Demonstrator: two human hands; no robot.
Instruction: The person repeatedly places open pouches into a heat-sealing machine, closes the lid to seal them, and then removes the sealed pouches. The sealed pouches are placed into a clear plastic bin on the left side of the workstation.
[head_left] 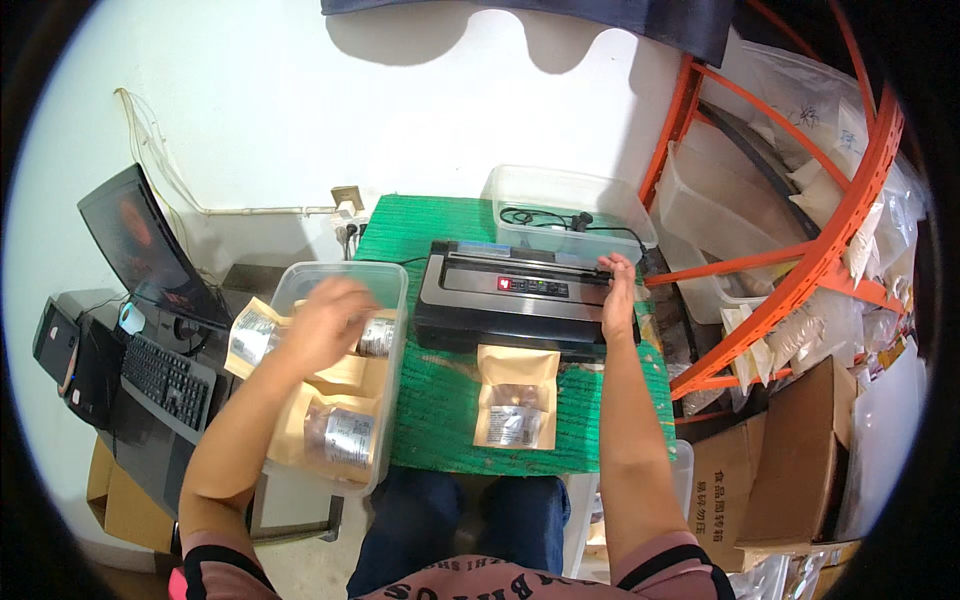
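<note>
My left hand (332, 322) is over the clear plastic bin (400, 300) on the left, its fingers blurred by motion. Whether it holds anything cannot be made out. Below and around it in the bin are several brown paper pouches (365, 372) with clear windows and silver labels. My right hand (618, 300) rests against the right end of a black and silver vacuum sealer (480, 285), fingers stretched upward. A lit red display shows on the sealer's panel. One more kraft pouch (517, 400) stands label side up in front of the machine, its top edge at the sealer's front.
A green ribbed mat (430, 420) covers the table. Behind the sealer is a clear bin (560, 190) with a black cable (545, 218). To the left are a monitor (155, 255) and keyboard (165, 375). An orange shelf rack (800, 290) and cardboard box (780, 460) flank the right.
</note>
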